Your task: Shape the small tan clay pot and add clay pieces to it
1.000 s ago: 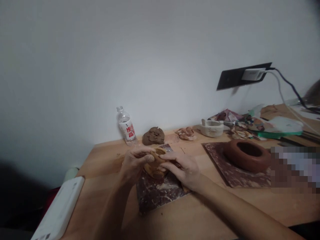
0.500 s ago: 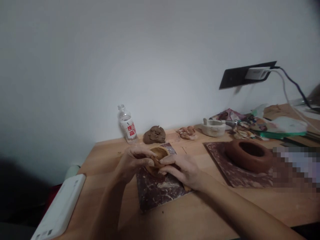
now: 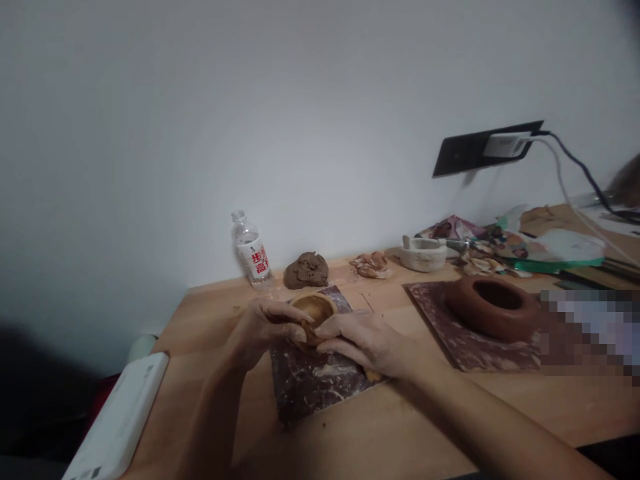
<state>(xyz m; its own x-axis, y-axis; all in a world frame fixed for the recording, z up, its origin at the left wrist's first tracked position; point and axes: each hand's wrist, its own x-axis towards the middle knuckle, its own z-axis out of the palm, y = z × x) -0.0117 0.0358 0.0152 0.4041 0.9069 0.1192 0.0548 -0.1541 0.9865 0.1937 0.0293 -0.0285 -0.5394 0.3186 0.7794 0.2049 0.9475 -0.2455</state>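
Observation:
A small yellow-brown clay bowl point(image 3: 315, 307) sits on a dark, marbled board point(image 3: 313, 390) in front of me. My left hand point(image 3: 265, 330) is closed at the bowl's near left side, its thumb and fingers pinching the clay wall. From the right, my right hand point(image 3: 365, 340) pinches the same near wall, its fingertips close to the left thumb. Both hands hide much of the bowl's front. A scrap of yellowish clay point(image 3: 373, 376) lies under my right wrist, at the board's edge.
Behind the bowl are a brown clay lump point(image 3: 307, 270), a water bottle point(image 3: 251, 253), reddish clay scraps point(image 3: 373, 265) and a pale round dish point(image 3: 423, 255). To the right, a reddish-brown clay ring point(image 3: 493, 310) rests on another board point(image 3: 440, 327). A white device point(image 3: 123, 417) lies at the left edge.
The view has shifted slightly. Both hands sit a little lower against the bowl, so more of its inside shows. They still pinch the near wall.

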